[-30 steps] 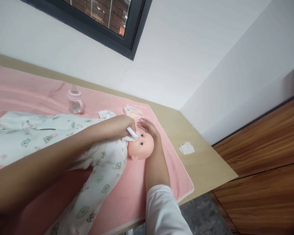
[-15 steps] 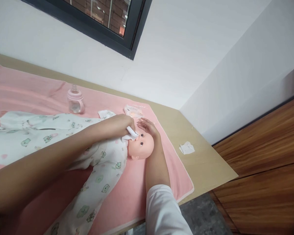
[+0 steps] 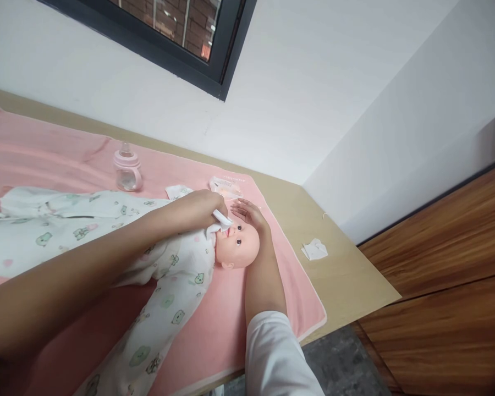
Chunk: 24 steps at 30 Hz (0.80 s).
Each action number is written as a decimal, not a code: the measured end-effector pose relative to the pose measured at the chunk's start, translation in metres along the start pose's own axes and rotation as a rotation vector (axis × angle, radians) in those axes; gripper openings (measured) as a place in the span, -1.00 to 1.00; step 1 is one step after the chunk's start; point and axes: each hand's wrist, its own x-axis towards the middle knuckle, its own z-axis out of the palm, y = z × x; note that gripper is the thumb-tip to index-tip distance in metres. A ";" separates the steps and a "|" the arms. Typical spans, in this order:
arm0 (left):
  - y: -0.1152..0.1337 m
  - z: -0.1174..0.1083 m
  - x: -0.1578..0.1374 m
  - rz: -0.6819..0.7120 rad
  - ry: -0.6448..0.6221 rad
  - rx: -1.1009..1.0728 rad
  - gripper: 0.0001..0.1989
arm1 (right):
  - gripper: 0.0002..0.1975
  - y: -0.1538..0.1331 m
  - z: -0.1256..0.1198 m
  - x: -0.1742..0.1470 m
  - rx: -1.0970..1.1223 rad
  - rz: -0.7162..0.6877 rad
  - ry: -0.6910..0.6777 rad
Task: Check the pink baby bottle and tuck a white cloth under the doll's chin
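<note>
White cloth [image 3: 221,220] is pinched in your left hand [image 3: 206,207], by the mouth of the doll [image 3: 236,254]. Your right hand [image 3: 251,213] lies loose and open beside its head [image 3: 248,247]. If you push too hard, the head could roll, or the cloth could slip and poke an eye. Just past your hands, a clear packet [image 3: 226,188] has marks too small to read. Near it, the pink blanket [image 3: 226,308] has tiny pale letters [image 3: 236,178], too blurry to read. Left of your hands, the bottle [image 3: 126,171] shows no words.
</note>
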 end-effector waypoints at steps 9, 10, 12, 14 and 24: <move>0.006 -0.001 0.003 -0.046 -0.044 0.107 -0.90 | -0.63 0.002 -0.002 0.004 0.004 0.017 0.015; 0.008 -0.003 0.002 -0.061 -0.043 0.121 -0.89 | -0.64 0.002 -0.002 0.004 0.004 0.016 0.015; 0.011 -0.004 0.001 -0.079 -0.035 0.146 -0.87 | -0.65 0.002 -0.002 0.003 0.002 0.013 0.017; 0.013 -0.005 0.001 -0.075 -0.018 0.145 -0.86 | -0.67 0.002 -0.001 0.002 -0.001 0.012 0.017; 0.008 -0.003 0.003 -0.129 0.006 0.168 -0.85 | -0.72 -0.001 0.003 -0.001 -0.008 0.022 0.027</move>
